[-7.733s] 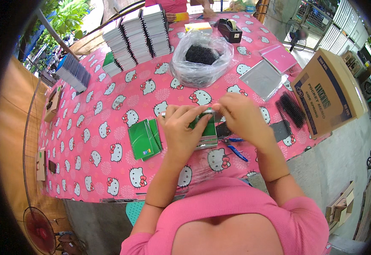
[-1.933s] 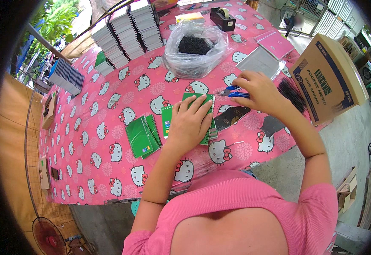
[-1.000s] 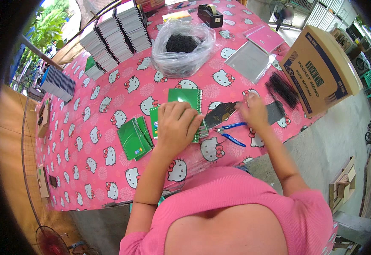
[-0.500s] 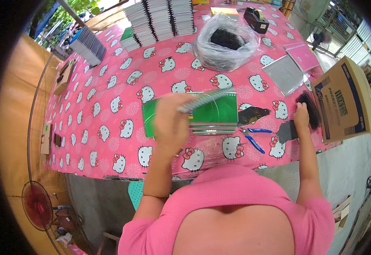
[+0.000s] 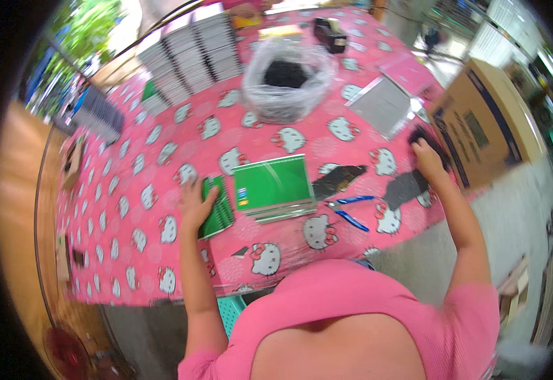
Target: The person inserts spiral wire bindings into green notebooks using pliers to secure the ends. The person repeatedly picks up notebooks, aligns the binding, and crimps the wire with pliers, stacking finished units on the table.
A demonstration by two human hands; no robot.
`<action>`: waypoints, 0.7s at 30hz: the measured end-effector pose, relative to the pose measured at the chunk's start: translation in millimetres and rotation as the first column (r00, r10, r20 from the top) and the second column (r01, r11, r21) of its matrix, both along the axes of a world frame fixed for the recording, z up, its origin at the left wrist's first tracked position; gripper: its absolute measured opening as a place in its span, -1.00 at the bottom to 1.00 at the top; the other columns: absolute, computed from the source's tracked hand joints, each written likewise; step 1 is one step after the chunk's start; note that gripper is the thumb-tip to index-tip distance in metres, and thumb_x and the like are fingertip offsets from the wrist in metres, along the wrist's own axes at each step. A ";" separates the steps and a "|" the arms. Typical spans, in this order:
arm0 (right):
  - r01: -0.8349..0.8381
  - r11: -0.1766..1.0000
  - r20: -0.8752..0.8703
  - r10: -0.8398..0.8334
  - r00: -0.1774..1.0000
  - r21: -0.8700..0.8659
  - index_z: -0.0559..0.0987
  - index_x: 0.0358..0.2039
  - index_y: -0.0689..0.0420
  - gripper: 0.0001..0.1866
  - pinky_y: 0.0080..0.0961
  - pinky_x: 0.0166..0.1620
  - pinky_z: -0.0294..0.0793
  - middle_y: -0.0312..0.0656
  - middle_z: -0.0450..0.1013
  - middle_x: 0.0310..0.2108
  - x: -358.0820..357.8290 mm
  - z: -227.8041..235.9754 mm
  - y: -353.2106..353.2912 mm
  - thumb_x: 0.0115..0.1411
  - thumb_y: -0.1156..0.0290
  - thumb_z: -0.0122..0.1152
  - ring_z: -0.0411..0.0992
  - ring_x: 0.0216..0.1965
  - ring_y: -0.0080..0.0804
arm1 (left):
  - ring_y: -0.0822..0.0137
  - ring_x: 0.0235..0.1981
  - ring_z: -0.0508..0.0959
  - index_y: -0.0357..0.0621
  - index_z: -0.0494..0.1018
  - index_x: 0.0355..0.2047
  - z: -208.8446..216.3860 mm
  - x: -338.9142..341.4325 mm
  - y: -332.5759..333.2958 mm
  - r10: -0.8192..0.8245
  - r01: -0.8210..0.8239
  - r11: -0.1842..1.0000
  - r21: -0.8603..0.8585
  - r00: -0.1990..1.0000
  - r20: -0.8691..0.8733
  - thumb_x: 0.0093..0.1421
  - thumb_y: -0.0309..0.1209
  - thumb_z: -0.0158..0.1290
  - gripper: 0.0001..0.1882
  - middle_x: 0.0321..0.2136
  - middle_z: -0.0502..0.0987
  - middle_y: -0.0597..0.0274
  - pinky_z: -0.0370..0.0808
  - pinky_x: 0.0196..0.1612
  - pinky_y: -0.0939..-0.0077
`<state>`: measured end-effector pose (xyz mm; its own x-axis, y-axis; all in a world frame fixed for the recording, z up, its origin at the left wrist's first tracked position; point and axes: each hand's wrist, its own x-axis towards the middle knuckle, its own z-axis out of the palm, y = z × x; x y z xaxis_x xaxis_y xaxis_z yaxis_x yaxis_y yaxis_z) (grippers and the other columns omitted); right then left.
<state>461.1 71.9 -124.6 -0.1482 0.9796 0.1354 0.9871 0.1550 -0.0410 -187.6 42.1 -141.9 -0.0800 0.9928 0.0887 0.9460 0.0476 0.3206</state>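
A small green spiral notebook (image 5: 220, 214) rests on the table at the left, its coil edge facing right. My left hand (image 5: 194, 204) grips it from the left side, thumb laid over the cover. Just right of it, apart, sits a stack of green notebooks (image 5: 275, 183) under clear covers. Farther right, my right hand (image 5: 427, 158) reaches into a pile of black plastic binding coils (image 5: 440, 147), fingers closed at its near edge. How many coils they hold is too blurred to tell. Blue-handled pliers (image 5: 352, 215) lie open between the stack and my right arm.
Black scraps (image 5: 340, 182) lie beside the pliers. A plastic bag of black coils (image 5: 289, 107) stands farther back, near tall notebook stacks (image 5: 191, 57). Clear sheets (image 5: 384, 104), a tape dispenser (image 5: 329, 37) and a cardboard box (image 5: 479, 126) occupy the right side.
My left hand has moved left from above the green stack and lowered a notebook onto the table beside it. My right hand stays at the coil pile. The view has shifted.
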 end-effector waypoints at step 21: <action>0.050 0.953 -0.949 0.291 0.120 0.298 0.56 -0.16 0.26 -0.56 -0.49 -0.27 0.51 -0.17 0.53 -0.32 -176.2 122.2 135.8 0.04 0.20 0.36 0.52 -0.35 -0.48 | 0.29 -0.21 0.53 -0.16 0.52 -0.09 147.1 180.8 47.9 -0.557 0.627 0.772 -0.100 0.744 0.368 0.16 -0.32 0.14 -0.68 -0.27 0.55 0.11 0.45 -0.13 0.42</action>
